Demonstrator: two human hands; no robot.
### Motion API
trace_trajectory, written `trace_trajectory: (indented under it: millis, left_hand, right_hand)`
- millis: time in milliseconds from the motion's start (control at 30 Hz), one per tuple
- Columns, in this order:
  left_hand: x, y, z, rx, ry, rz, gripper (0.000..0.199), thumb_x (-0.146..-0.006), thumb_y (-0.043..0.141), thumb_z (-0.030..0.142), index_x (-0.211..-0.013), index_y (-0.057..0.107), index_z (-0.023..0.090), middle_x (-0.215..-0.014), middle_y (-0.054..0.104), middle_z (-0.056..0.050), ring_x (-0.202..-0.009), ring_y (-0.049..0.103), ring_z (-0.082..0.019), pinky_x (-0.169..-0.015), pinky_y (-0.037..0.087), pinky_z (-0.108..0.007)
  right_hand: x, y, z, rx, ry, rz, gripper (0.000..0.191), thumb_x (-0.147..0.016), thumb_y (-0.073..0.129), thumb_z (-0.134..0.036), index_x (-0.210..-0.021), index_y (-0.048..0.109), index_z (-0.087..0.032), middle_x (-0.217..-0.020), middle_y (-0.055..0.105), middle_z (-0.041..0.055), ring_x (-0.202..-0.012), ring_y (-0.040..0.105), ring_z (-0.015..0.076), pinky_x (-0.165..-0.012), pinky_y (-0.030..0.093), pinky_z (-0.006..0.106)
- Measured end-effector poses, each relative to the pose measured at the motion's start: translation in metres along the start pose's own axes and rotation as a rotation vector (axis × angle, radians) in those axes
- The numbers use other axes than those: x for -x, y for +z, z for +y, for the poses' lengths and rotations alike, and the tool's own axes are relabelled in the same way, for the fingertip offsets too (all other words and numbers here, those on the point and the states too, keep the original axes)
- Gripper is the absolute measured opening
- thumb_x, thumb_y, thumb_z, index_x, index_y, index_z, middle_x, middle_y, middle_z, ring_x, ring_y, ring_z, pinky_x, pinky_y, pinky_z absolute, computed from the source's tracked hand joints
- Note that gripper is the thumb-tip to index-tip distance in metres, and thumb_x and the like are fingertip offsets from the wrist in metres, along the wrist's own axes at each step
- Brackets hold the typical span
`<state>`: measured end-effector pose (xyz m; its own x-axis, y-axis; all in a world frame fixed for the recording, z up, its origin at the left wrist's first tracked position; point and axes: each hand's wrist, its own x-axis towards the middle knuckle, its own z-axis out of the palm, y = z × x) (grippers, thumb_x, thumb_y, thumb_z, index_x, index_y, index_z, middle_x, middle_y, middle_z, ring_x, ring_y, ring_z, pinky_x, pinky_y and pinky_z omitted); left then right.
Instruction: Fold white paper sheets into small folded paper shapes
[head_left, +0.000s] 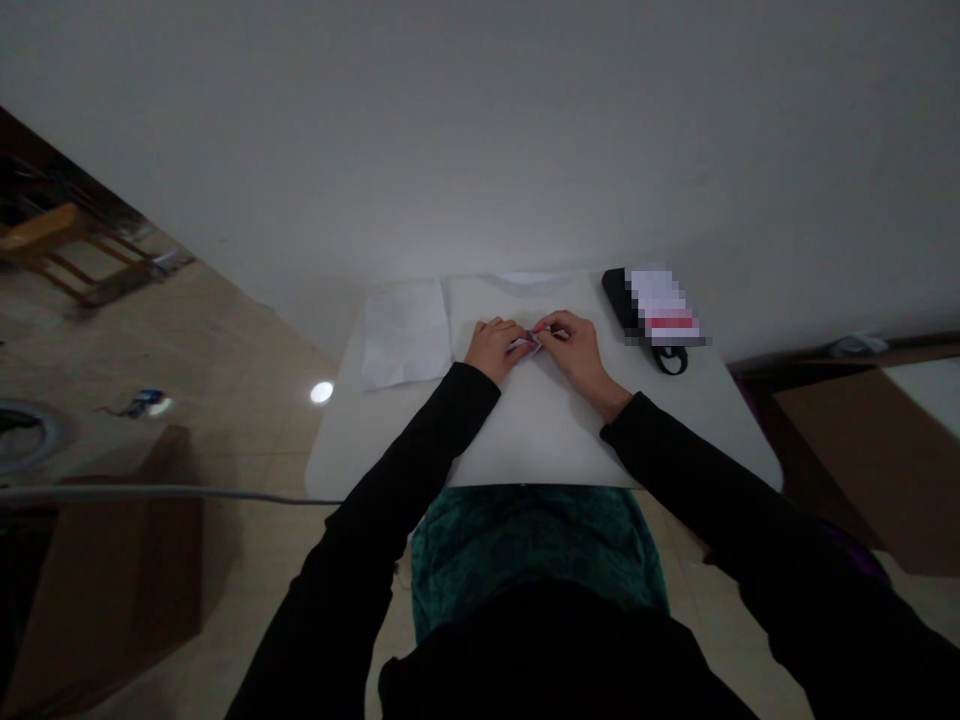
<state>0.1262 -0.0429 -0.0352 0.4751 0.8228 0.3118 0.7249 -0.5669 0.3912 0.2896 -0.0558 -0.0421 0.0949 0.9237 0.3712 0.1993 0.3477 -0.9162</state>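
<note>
Both of my hands meet over the middle of the white table (pixel 517 440). Between their fingertips is a small pale piece of folded paper (pixel 531 346), mostly covered by the fingers. My left hand (pixel 495 347) pinches its left side, thumb and fingers pressed together. From the right, my right hand (pixel 574 350) pinches the other side with thumb and forefinger. To the left of my left hand lies a white sheet of paper (pixel 406 335), flat and slightly creased. Another white sheet (pixel 534 278) shows at the table's far edge.
At the back right of the table sits a black case (pixel 619 300) with a strap loop (pixel 670 360), beside a blurred-out patch. A wall rises behind the table. Cardboard boxes (pixel 870 460) stand on the right, another box (pixel 135 570) on the left. A grey cable (pixel 165 492) runs leftward.
</note>
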Motion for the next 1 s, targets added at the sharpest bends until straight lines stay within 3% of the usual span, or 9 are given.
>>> trace_trajectory:
  millis: [200, 433, 567, 733, 833, 1000]
  left_hand:
    - [-0.006, 0.01, 0.0, 0.183, -0.126, 0.08, 0.013, -0.083, 0.072, 0.034, -0.088, 0.073, 0.022, -0.086, 0.073, -0.002, -0.079, 0.06, -0.019, -0.076, 0.04, -0.034]
    - [-0.01, 0.011, 0.006, 0.155, -0.268, 0.084, 0.011, -0.075, 0.076, 0.034, -0.081, 0.077, 0.025, -0.077, 0.07, -0.002, -0.074, 0.06, -0.02, -0.068, 0.038, -0.033]
    - [-0.016, 0.007, 0.012, 0.161, -0.344, 0.076, 0.012, -0.067, 0.081, 0.034, -0.072, 0.074, 0.025, -0.073, 0.068, -0.001, -0.074, 0.059, -0.022, -0.075, 0.04, -0.038]
    - [-0.029, 0.002, 0.019, 0.114, -0.51, -0.028, 0.019, -0.061, 0.085, 0.03, -0.064, 0.068, 0.022, -0.066, 0.06, -0.001, -0.079, 0.061, -0.028, -0.088, 0.037, -0.051]
    - [-0.026, 0.003, 0.019, 0.118, -0.492, -0.027, 0.017, -0.063, 0.084, 0.031, -0.069, 0.07, 0.023, -0.072, 0.063, -0.002, -0.083, 0.061, -0.029, -0.089, 0.037, -0.051]
    - [-0.007, 0.008, 0.01, 0.142, -0.285, 0.114, 0.009, -0.076, 0.076, 0.032, -0.08, 0.074, 0.025, -0.082, 0.072, -0.003, -0.084, 0.059, -0.025, -0.082, 0.04, -0.041]
  right_hand:
    - [0.001, -0.002, 0.001, 0.006, 0.0, -0.017, 0.009, -0.07, 0.059, -0.02, -0.07, 0.068, -0.021, -0.076, 0.066, 0.0018, -0.071, 0.059, 0.0165, -0.066, 0.046, 0.031]
    - [0.001, -0.001, -0.001, 0.011, 0.017, -0.003, 0.01, -0.069, 0.058, -0.018, -0.069, 0.068, -0.022, -0.075, 0.067, 0.0008, -0.072, 0.06, 0.0161, -0.068, 0.047, 0.031]
    - [0.001, 0.001, -0.003, 0.015, 0.018, 0.008, 0.01, -0.07, 0.059, -0.017, -0.068, 0.067, -0.022, -0.075, 0.067, 0.0011, -0.072, 0.06, 0.0163, -0.068, 0.048, 0.031]
    - [0.001, 0.003, -0.003, 0.005, 0.023, 0.029, 0.011, -0.069, 0.058, -0.015, -0.067, 0.067, -0.021, -0.073, 0.066, 0.0012, -0.07, 0.059, 0.0162, -0.066, 0.047, 0.031]
    - [0.001, 0.003, -0.003, 0.019, 0.023, 0.023, 0.011, -0.069, 0.058, -0.015, -0.067, 0.066, -0.022, -0.074, 0.066, 0.0006, -0.07, 0.059, 0.0161, -0.067, 0.046, 0.031]
    - [0.001, 0.001, -0.005, 0.082, 0.014, 0.043, 0.011, -0.07, 0.058, -0.014, -0.068, 0.066, -0.022, -0.072, 0.064, 0.0002, -0.068, 0.055, 0.0156, -0.065, 0.045, 0.031]
